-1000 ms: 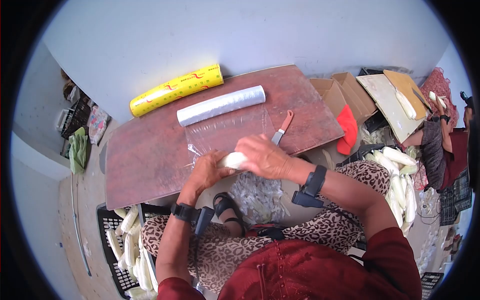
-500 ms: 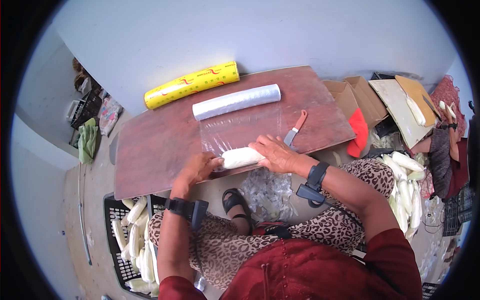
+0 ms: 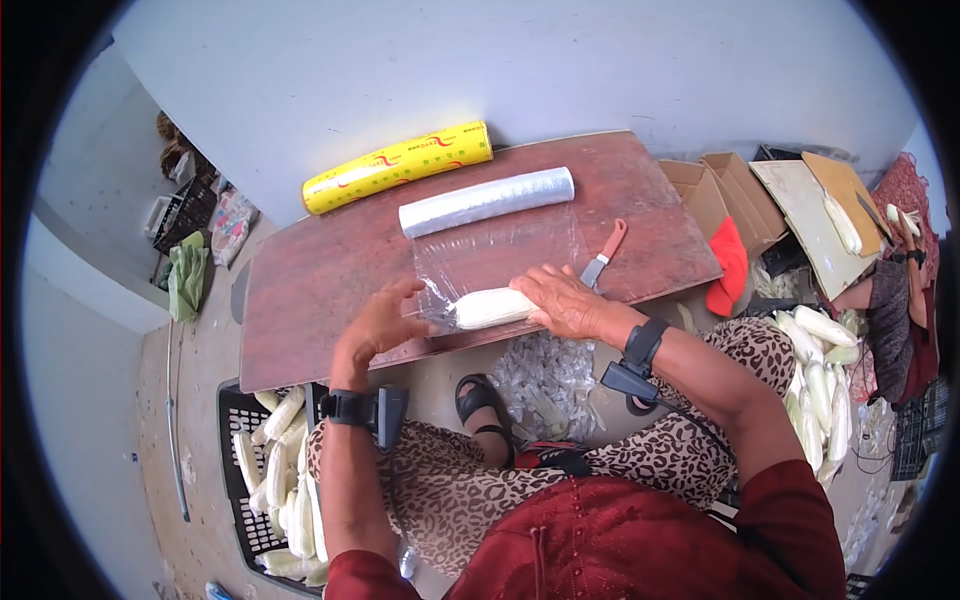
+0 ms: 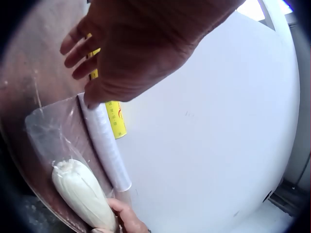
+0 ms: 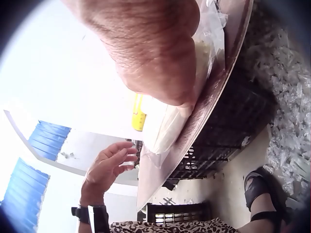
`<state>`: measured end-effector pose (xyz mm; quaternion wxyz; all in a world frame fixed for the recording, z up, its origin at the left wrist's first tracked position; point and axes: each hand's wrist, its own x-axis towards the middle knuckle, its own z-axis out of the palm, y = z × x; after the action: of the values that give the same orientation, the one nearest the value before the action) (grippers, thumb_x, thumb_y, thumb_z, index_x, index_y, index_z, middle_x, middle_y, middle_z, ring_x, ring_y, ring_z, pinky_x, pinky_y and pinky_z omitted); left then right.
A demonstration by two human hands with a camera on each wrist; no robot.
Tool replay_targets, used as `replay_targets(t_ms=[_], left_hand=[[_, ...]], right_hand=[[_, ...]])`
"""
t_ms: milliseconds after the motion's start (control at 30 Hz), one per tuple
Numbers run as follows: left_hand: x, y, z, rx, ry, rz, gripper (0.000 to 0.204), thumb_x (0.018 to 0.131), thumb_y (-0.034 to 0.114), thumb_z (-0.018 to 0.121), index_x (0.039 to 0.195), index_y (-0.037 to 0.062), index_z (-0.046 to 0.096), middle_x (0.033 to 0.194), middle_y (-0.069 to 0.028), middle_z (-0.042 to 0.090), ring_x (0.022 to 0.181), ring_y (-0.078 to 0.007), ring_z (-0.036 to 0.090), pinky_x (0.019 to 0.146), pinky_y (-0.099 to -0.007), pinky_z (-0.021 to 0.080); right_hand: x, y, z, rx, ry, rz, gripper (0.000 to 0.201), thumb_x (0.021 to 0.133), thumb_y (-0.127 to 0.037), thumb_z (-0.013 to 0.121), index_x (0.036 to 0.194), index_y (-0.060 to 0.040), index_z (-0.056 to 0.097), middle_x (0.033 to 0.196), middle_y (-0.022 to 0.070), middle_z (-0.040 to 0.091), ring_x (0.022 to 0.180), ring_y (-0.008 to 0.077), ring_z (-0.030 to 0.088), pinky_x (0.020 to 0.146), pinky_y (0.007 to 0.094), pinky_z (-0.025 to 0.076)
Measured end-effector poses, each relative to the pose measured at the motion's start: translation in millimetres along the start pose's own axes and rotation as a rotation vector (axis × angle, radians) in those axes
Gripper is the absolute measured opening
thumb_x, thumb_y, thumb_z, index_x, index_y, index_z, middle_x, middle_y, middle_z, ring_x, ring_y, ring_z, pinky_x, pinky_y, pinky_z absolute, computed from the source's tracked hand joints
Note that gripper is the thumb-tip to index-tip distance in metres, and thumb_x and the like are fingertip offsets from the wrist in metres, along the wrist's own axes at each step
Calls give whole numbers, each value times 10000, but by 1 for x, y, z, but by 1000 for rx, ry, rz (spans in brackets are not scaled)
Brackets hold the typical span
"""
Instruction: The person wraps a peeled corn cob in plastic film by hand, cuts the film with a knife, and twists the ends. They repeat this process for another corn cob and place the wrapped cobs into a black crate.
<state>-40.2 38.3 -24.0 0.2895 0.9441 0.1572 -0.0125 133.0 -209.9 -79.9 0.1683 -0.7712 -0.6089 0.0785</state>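
A pale husked corn cob [image 3: 494,308] lies on clear film [image 3: 480,250] at the near edge of the red-brown table [image 3: 310,290]. My right hand [image 3: 565,300] grips its right end. My left hand [image 3: 382,322] is held off the cob's left end, fingers apart and holding nothing. In the left wrist view the cob [image 4: 82,194] lies below my raised left hand [image 4: 131,53]. The film runs back to a clear roll [image 3: 487,202]. In the right wrist view my right hand [image 5: 155,53] covers part of the cob.
A yellow roll [image 3: 398,168] lies behind the clear one. A knife [image 3: 604,254] rests right of the film. Crates of corn [image 3: 245,430] stand at the left and right of my legs. Cardboard boxes [image 3: 735,200], a red cloth [image 3: 728,268] and another person [image 3: 905,300] are at the right.
The cob, earlier mostly covered by my hands, now lies visible on the film. My left hand has let go of its left end and moved up and left. My right hand still grips it.
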Motion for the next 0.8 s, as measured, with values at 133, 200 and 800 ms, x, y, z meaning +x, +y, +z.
replay_targets(t_ms=[133,200,800], left_hand=[[6,-14,28,-46,37,55,590,730,74,740,1272,12,515,1087,-95,626,969,-210,604,828,-325,487],[8,-16,32,-277,-37,-89,476,742,57,721,1187,-3,564,970,-53,629,867,-157,594,767,-291,484],[-1,34,19,249,629,200,254,757,146,673,976,37,609,957,-178,607,914,-378,566,806,-442,462]], right_hand=[[0,3,5,-11,17,-10,530,813,-162,670,1277,-88,424,1196,116,476,1135,308,448,916,480,362],[-1,3,4,-3,17,-12,531,816,-166,668,1282,-89,426,1186,117,477,1134,308,447,914,478,363],[2,5,0,59,11,-21,458,830,-167,662,1242,-102,474,1146,112,476,1140,296,463,897,483,367]])
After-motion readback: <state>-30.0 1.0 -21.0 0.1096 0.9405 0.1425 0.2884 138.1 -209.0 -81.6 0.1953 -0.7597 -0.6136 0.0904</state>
